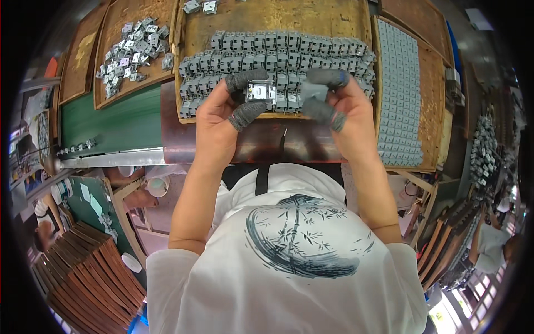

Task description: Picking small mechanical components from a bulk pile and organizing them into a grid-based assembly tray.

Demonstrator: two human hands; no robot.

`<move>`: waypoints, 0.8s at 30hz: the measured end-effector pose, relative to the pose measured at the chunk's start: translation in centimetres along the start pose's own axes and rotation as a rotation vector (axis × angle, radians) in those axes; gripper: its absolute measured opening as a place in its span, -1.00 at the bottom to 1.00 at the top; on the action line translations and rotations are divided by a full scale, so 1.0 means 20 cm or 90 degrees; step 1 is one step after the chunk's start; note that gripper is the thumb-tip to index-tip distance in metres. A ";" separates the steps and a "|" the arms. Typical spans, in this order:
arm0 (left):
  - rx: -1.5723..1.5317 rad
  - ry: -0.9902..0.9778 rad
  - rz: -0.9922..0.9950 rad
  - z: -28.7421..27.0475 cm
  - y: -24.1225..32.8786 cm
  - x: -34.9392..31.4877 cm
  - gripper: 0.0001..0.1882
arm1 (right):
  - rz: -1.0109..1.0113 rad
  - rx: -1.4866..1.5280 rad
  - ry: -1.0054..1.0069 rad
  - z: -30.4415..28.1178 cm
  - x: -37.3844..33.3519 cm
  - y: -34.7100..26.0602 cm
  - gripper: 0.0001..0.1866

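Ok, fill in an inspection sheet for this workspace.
Surface: green worktop at left; wooden tray ahead, holding rows of grey parts.
Things in hand: metal-faced part; blurred grey piece.
Clutter: loose pile of metal parts in the left-side tray; a few small parts on the worktop.
Hands: left hand grips the metal-faced part, right hand the grey piece; both wear grey finger covers.
Cables: nothing seen clearly.
Surroundings: stacked brown boards, lower left; another person, right edge.
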State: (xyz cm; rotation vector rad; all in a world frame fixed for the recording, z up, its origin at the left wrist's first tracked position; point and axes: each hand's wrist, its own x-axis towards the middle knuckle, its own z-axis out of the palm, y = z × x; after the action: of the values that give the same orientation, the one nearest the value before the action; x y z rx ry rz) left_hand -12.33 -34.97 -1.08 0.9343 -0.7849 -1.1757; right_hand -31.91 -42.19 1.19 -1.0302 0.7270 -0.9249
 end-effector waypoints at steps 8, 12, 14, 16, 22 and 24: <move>0.023 -0.082 0.002 0.03 0.03 0.02 -0.58 | -0.237 -0.659 -0.075 0.02 0.00 -0.07 -0.68; 0.083 -0.101 -0.015 0.05 0.02 0.02 -0.60 | -0.252 -0.741 -0.109 0.02 0.00 -0.12 -0.73; 0.151 -0.096 -0.035 0.09 0.02 0.00 -0.60 | -0.285 -0.765 -0.104 0.00 0.01 -0.10 -0.74; 0.152 -0.077 -0.033 0.15 -0.02 -0.02 -0.60 | -0.318 -0.787 -0.097 -0.02 0.00 -0.06 -0.74; 0.042 -0.032 -0.130 0.14 -0.09 -0.01 -0.59 | -0.336 -0.782 -0.051 -0.07 0.00 0.02 -0.74; -0.018 -0.025 -0.178 0.13 -0.09 0.01 -0.58 | -0.239 -0.721 -0.084 -0.09 0.02 -0.01 -0.73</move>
State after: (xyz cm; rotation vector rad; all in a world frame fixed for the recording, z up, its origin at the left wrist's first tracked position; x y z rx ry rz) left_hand -15.30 -35.79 -1.57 1.0227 -0.6825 -1.4479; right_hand -33.26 -43.27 0.76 -2.2601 0.9794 -0.7102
